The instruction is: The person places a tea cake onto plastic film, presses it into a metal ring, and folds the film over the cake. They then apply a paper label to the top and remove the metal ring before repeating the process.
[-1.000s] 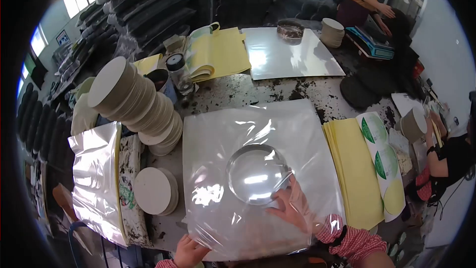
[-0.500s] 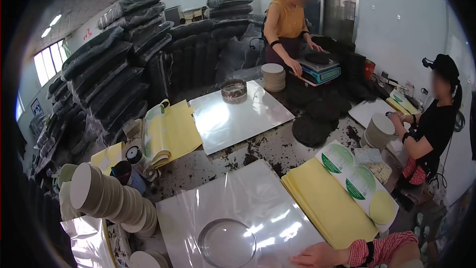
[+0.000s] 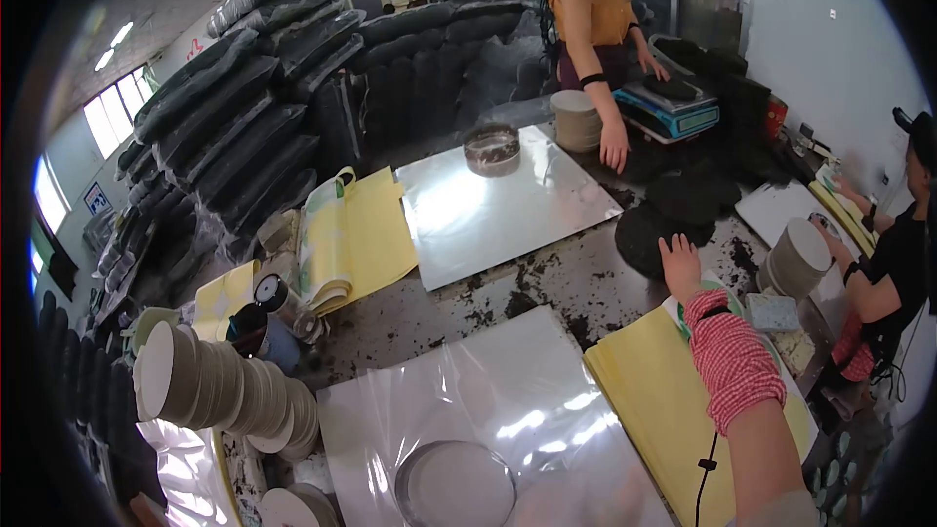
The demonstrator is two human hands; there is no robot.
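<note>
My right hand (image 3: 681, 263) reaches forward with its fingers spread, at the near edge of a dark round pad (image 3: 639, 240). A red-and-white checked sleeve covers that forearm, over the yellow sheets (image 3: 664, 400). My left hand is out of view. Nearest to me, a metal ring (image 3: 403, 488) lies on the clear plastic film over a pale board (image 3: 478, 371). Other dark pads (image 3: 693, 197) lie behind the first one.
Stacked pale discs (image 3: 234, 390) lean at the left beside a blue cup (image 3: 280, 344). Another ring (image 3: 491, 149) stands on a shiny sheet (image 3: 508, 220). Two co-workers are across the table and at the right, one by a scale (image 3: 673, 117).
My right hand has moved forward from the plastic film to the dark pad. The co-worker across the table has moved one hand toward the pads. The view has shifted.
</note>
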